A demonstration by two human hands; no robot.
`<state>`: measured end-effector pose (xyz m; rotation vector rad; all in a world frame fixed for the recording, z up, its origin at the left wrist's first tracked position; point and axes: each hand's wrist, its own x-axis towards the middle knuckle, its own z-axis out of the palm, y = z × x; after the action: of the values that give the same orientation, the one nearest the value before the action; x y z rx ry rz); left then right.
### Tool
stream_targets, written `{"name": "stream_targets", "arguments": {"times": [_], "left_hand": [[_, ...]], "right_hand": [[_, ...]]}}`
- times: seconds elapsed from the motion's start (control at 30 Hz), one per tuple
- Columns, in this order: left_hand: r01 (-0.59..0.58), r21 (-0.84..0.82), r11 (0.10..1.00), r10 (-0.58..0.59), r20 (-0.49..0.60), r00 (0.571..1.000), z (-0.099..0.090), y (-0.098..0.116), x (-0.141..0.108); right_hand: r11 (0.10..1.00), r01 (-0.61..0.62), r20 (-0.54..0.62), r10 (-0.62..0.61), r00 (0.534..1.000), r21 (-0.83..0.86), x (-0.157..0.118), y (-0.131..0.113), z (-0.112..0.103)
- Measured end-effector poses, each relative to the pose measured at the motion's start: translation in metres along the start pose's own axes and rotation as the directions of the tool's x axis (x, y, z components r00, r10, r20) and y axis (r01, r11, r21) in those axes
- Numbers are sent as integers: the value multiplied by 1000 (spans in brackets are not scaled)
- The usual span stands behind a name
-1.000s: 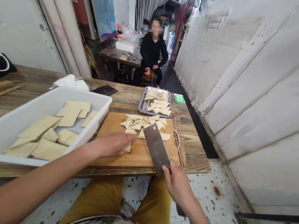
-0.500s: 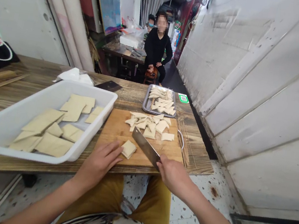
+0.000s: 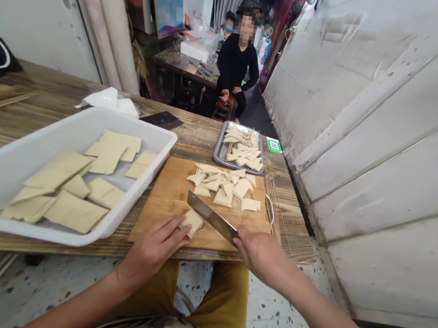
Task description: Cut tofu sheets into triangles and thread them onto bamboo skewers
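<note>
The left hand [image 3: 153, 251] lies open at the near edge of a rectangular light-wood chopping board [image 3: 154, 220], its fingers [image 3: 169, 228] spread and almost straight. Their tips rest on a pale tan square of pressed bean curd [image 3: 192, 223], pinning it without gripping it. The right hand [image 3: 258, 254] is closed round a broad steel cleaver [image 3: 210, 217], hiding the handle. The blade slants over that square, though I can't tell from here whether its edge touches. For a clean, safe cut, I'd say the left fingertips are best curled back from the blade and the stroke kept firm and even.

Just beyond lies a loose heap of small pale triangles [image 3: 219, 184] on the board. On the worn wooden bench [image 3: 194, 137], a white rectangular plastic tub [image 3: 64, 234] to the left holds overlapping pale tan sheets [image 3: 74, 211]. Past the board, a shallow steel tray [image 3: 218, 151] carries a neat pile of triangular pieces [image 3: 242, 151].
</note>
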<state>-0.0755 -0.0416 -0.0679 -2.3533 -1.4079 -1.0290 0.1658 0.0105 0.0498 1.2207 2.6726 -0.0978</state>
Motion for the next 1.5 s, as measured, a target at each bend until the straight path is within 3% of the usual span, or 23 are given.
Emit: {"name": "stream_targets", "arguments": {"times": [0.17, 0.43, 0.6, 1.1, 1.5], "left_hand": [[23, -14, 1000, -23, -54, 998, 3, 1, -9], [-46, -117, 992, 42, -41, 998, 9, -1, -23], [-38, -120, 992, 32, -44, 998, 7, 1, -20], [-56, -153, 987, 46, -69, 997, 9, -1, -24], [-42, -180, 983, 33, -53, 998, 11, -3, -27]], "right_hand": [[994, 109, -41, -108, 993, 15, 15, 9, -14], [961, 272, 85, -267, 960, -52, 42, 15, -30], [952, 304, 156, -294, 943, -43, 49, 16, -38], [922, 380, 149, -367, 918, -73, 61, 21, -39], [936, 349, 106, -343, 933, -39, 63, 26, -37]]}}
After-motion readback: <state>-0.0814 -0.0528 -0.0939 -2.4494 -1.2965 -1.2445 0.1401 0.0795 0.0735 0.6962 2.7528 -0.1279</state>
